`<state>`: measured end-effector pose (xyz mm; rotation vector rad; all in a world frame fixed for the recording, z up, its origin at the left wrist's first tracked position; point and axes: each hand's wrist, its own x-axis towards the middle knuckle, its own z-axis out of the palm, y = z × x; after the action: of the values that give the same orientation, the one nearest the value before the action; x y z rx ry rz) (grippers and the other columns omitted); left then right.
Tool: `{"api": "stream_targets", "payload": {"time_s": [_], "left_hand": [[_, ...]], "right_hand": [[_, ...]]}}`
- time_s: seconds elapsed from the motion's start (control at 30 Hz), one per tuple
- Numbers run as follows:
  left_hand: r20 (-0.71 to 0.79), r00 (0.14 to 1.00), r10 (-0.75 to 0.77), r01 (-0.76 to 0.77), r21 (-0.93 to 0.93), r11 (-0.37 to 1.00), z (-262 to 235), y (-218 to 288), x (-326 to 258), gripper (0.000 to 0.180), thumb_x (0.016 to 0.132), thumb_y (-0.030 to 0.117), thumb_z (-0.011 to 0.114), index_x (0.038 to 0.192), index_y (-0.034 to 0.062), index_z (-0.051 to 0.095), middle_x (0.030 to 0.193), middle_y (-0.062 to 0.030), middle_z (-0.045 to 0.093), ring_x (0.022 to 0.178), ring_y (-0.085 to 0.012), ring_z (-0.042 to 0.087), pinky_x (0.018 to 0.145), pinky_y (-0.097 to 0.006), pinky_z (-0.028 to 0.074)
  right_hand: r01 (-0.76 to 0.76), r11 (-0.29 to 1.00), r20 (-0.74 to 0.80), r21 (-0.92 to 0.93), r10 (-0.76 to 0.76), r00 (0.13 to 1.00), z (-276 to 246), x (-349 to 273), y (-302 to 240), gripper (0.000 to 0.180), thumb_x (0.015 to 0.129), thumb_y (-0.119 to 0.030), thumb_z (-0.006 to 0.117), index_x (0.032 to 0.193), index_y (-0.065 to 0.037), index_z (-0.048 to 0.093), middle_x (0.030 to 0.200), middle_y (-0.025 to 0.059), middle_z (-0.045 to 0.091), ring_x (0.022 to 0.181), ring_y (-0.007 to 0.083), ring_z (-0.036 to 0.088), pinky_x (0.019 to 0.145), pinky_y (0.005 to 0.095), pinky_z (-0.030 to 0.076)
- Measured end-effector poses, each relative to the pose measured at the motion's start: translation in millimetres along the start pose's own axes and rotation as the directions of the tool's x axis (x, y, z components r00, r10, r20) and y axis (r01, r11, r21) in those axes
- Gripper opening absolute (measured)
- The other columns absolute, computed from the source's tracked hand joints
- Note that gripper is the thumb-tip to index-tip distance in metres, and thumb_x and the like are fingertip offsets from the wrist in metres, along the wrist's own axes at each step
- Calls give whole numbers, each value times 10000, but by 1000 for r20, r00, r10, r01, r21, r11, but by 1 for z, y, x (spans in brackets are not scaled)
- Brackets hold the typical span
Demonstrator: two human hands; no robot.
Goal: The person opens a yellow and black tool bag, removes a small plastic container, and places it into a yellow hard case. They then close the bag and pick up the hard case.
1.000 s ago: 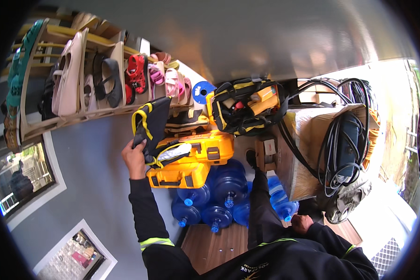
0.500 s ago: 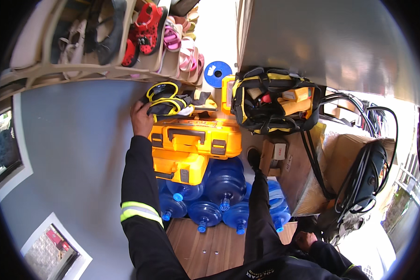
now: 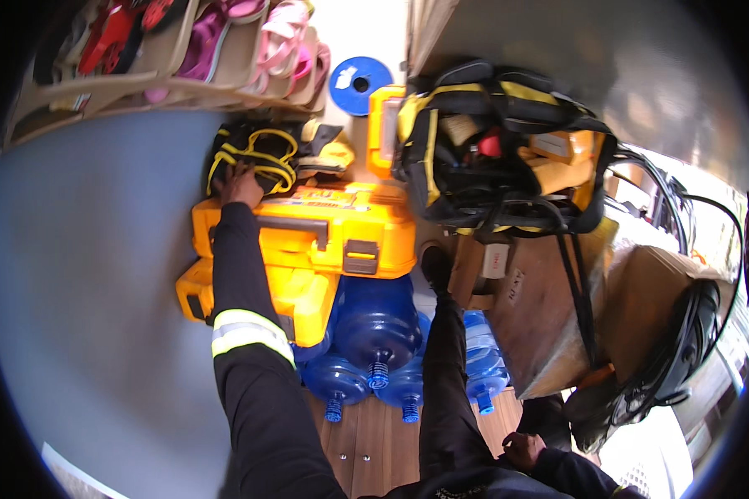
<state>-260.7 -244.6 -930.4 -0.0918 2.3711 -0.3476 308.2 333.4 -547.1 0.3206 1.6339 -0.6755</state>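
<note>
My left hand (image 3: 241,185) is at the near edge of a small black tool bag with yellow trim (image 3: 268,155), its fingers curled over the fabric. The bag lies on a large yellow hard case (image 3: 373,218) with a dark handle and latches. Under that case sits a second yellow case (image 3: 310,309), partly covered by my sleeve. Beside the small bag lies a yellow and black fabric item (image 3: 329,151), its kind unclear. My right hand (image 3: 523,450) is low by my leg, fingers curled in, with nothing visible in them.
Several blue water jugs (image 3: 379,324) lie beneath the cases. A larger open tool bag (image 3: 429,158) stands right, above a wooden box (image 3: 524,333) and coiled black cables (image 3: 682,349). A shoe rack (image 3: 245,58) is far left, near a blue disc (image 3: 341,87).
My left hand has moved from the small bag's left side to its near edge, and the bag lies flatter. The view has shifted closer. My right hand stays low.
</note>
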Motion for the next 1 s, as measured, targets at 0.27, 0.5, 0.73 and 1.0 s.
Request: {"api": "stream_targets", "payload": {"time_s": [0.27,0.5,0.73,1.0], "left_hand": [[-454,887,84,-275,-373,886,-61,110,-84,526,926,165,712,1447,122,655,1577,-165,550,1397,-408,526,1137,-631,425],[-766,558,319,-785,-363,501,-169,267,-295,751,733,308,944,1390,93,650,1434,-173,544,1336,-428,519,1148,-589,398],[-548,558,624,-774,-71,629,-166,336,-285,478,869,115,715,1328,69,590,1238,-172,631,1174,-382,607,1054,-549,457],[-633,519,574,-844,-274,461,-165,331,-284,234,824,55,763,1017,49,632,1038,-162,605,1023,-423,621,856,-532,489]], "right_hand": [[29,996,-109,82,-20,994,-11,-7,-22,173,950,-244,686,1093,-159,732,853,164,779,784,380,779,708,502,634],[16,995,-130,98,-3,992,-5,-4,-18,188,941,-222,722,1111,-145,743,835,110,769,780,313,781,715,450,637],[17,995,-192,95,1,981,13,-10,-10,200,947,-239,718,1126,-158,752,840,94,777,780,307,784,728,447,638],[0,983,-174,185,33,984,25,-8,-15,223,923,-247,687,1121,-167,755,914,144,798,846,371,788,771,493,640]]}}
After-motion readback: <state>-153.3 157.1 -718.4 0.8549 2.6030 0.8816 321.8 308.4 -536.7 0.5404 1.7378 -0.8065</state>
